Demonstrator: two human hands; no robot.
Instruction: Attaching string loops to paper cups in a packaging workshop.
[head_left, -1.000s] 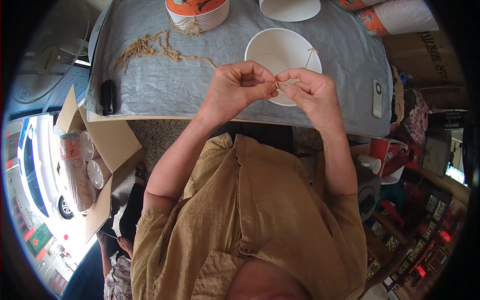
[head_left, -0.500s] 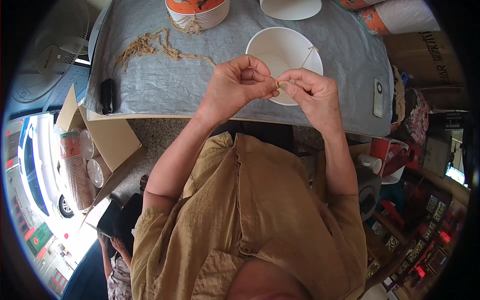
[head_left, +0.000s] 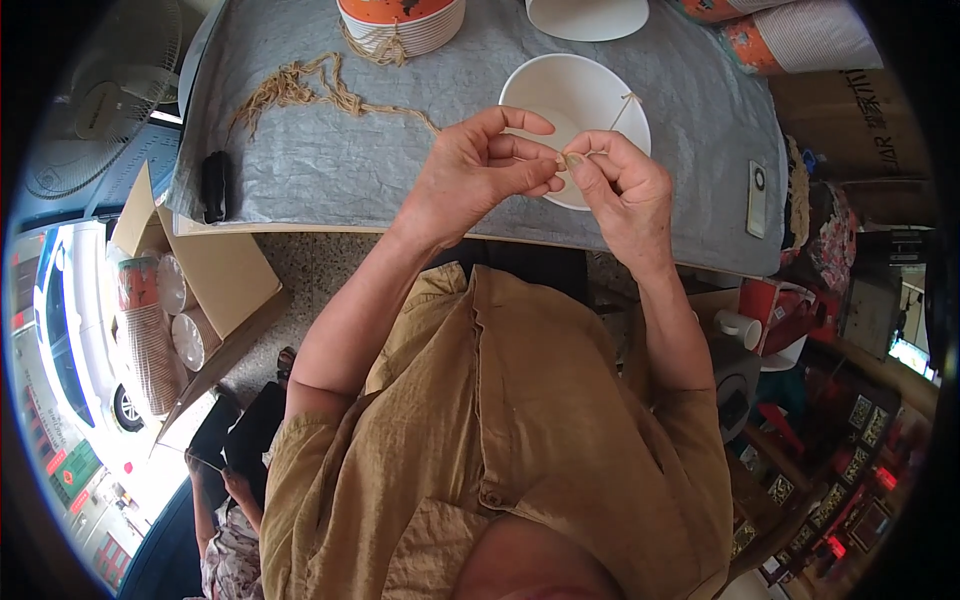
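My left hand [head_left: 475,180] and my right hand [head_left: 628,190] meet over the near side of a round white paper tub [head_left: 540,88] that lies with its white inside showing. The right thumb and forefinger pinch a tan string [head_left: 620,115], which runs to a small knot at the tub's right rim. My left thumb and middle finger close on the string's end beside them; the left forefinger is lifted off. Much of the string is hidden by the fingertips. A tangled bunch of tan strings [head_left: 285,90] trails across the grey cloth to my left hand.
Stacked orange-and-white tubs [head_left: 405,30] with strings stand at the back, beside another white tub [head_left: 590,15]. A black object [head_left: 214,188] and a flat pale tool [head_left: 757,200] lie on the grey-covered table [head_left: 340,170]. A carton [head_left: 220,260] holds stacked tubs; another person's hands [head_left: 235,485] show lower left.
My left forefinger has lifted away from the pinch. My right hand has tilted inward, with its thumb and forefinger now at the string. The tub has shifted slightly right in view.
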